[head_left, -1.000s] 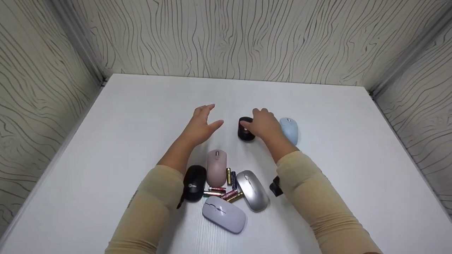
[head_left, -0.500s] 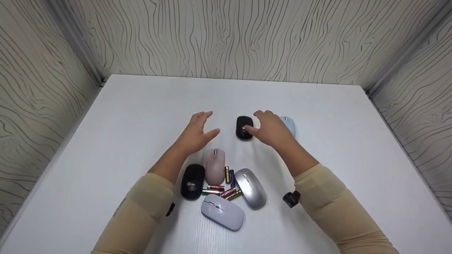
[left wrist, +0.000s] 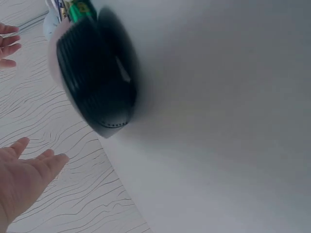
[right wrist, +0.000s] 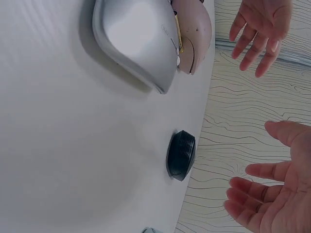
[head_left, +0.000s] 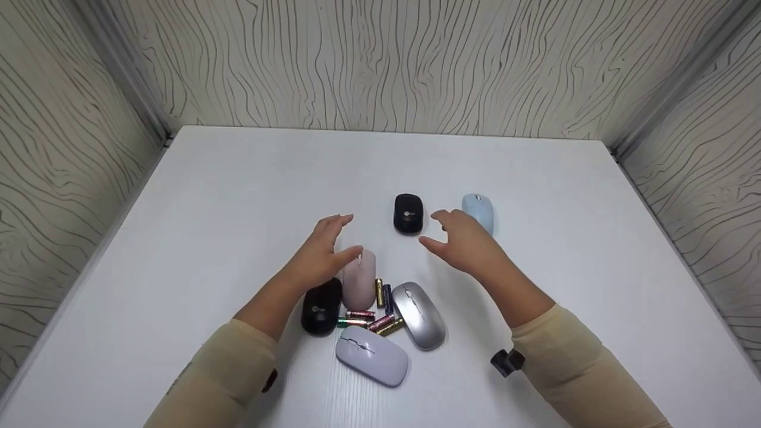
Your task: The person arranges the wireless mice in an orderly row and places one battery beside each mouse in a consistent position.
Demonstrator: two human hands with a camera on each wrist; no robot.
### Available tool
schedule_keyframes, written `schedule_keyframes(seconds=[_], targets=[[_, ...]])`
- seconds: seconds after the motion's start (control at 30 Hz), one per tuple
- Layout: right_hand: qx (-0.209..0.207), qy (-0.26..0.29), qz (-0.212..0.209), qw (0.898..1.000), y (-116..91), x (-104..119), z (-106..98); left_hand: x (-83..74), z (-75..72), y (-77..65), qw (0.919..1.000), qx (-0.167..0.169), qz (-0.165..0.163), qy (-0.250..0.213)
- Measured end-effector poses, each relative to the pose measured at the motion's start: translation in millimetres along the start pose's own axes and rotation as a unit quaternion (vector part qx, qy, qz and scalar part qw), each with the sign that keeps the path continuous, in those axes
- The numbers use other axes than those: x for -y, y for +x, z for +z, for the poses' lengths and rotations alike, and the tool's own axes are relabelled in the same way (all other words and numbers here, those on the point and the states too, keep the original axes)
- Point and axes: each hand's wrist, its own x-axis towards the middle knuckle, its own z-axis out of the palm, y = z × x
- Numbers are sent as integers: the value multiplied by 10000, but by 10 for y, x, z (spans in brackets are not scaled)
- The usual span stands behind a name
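In the head view my left hand point(head_left: 324, 252) hovers with fingers spread, overlapping the top of a pink mouse point(head_left: 359, 282). A black mouse point(head_left: 321, 308) lies below that hand's wrist. My right hand point(head_left: 464, 241) holds nothing, its fingers parted and thumb out, just right of a smaller black mouse point(head_left: 408, 213). Partly behind the right hand sits a light blue mouse point(head_left: 478, 211). The left wrist view shows the near black mouse point(left wrist: 95, 73) large, with the left hand point(left wrist: 26, 179) apart from it. From the right wrist, the right hand point(right wrist: 272, 184) appears with relaxed fingers.
Several batteries point(head_left: 380, 324) lie between the pink mouse, a silver mouse point(head_left: 420, 316) and a pale lilac mouse point(head_left: 373, 355). Wood-grain panels point(head_left: 368, 65) stand behind and beside the white table point(head_left: 267, 166). A black wrist camera point(head_left: 507, 361) hangs under the right sleeve.
Both hands have drawn back toward the person. The right hand has come off the smaller black mouse, which now shows fully, and the left hand has come over the pink mouse.
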Motion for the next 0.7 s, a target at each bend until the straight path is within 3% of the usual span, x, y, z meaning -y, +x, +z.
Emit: schedule_keyframes(seconds=[0.13, 0.33, 0.57, 0.7], targets=[[-16, 5, 9, 10000, -12, -28, 26, 21, 69, -21, 9996, -36, -186, 216], [53, 28, 57, 10000, -19, -16, 58, 11, 181, -39, 9948, 242, -401, 907], [164, 58, 172, 9997, -35, 10, 88, -33, 325, -47, 9772, 451, -505, 2014], [149, 56, 122, 9998, -43, 21, 99, -51, 371, -39, 9716, 463, -569, 2248]])
